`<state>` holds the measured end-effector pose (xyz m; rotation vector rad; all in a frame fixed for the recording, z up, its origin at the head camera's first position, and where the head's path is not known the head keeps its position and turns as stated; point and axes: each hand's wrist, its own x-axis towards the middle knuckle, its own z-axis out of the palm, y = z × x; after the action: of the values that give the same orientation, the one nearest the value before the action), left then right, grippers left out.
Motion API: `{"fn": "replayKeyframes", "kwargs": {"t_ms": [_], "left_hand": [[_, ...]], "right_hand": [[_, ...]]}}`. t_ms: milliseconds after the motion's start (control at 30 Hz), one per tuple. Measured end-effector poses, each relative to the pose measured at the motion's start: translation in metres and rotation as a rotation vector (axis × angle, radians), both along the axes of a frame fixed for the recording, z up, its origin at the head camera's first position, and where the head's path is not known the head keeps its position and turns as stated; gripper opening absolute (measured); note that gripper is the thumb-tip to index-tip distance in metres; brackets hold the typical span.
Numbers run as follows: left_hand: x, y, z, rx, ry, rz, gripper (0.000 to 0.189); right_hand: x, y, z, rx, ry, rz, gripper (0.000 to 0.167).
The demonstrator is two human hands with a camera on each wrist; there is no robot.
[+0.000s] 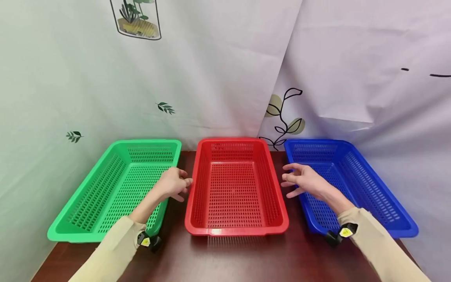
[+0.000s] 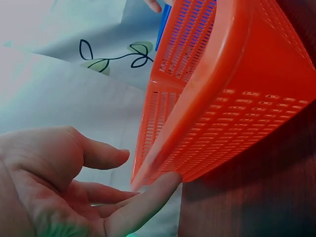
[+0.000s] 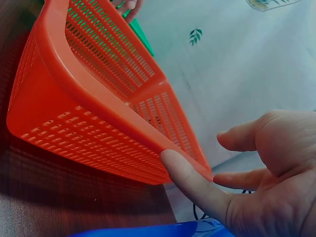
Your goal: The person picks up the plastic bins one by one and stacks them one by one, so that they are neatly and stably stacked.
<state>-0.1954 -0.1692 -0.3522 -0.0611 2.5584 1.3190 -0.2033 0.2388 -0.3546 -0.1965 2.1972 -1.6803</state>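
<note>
An empty red plastic basket (image 1: 232, 231) with slotted walls stands in the middle of the head view. At its left rim is my left hand (image 1: 175, 183), thumb and fingers spread loosely, holding nothing. In the left wrist view, one fingertip (image 2: 170, 180) is right at the basket's outer wall. My right hand (image 1: 303, 179) hovers by the right rim, also with loosely spread fingers and nothing in them. The right wrist view shows a fingertip (image 3: 173, 158) overlapping the red rim, with the thumb (image 3: 237, 136) apart from it.
An empty green basket (image 1: 84, 237) stands left, partly under my left forearm. On the right, under my right forearm, is an empty blue basket (image 1: 317, 141). All stand on a dark reddish-brown table (image 1: 236, 262) against a pale printed cloth (image 1: 211, 78).
</note>
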Motion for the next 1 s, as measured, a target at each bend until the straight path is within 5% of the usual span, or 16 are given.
{"fn": "replayKeyframes", "kwargs": {"t_ms": [633, 1000], "left_hand": [[-0.011, -0.002, -0.007, 0.141, -0.109, -0.048, 0.051], [-0.009, 0.001, -0.016, 0.158, -0.103, -0.04, 0.055]], "right_hand": [[-0.007, -0.01, -0.007, 0.021, -0.064, 0.046, 0.056], [-0.01, -0.02, -0.014, 0.067, -0.071, 0.012, 0.053]]}}
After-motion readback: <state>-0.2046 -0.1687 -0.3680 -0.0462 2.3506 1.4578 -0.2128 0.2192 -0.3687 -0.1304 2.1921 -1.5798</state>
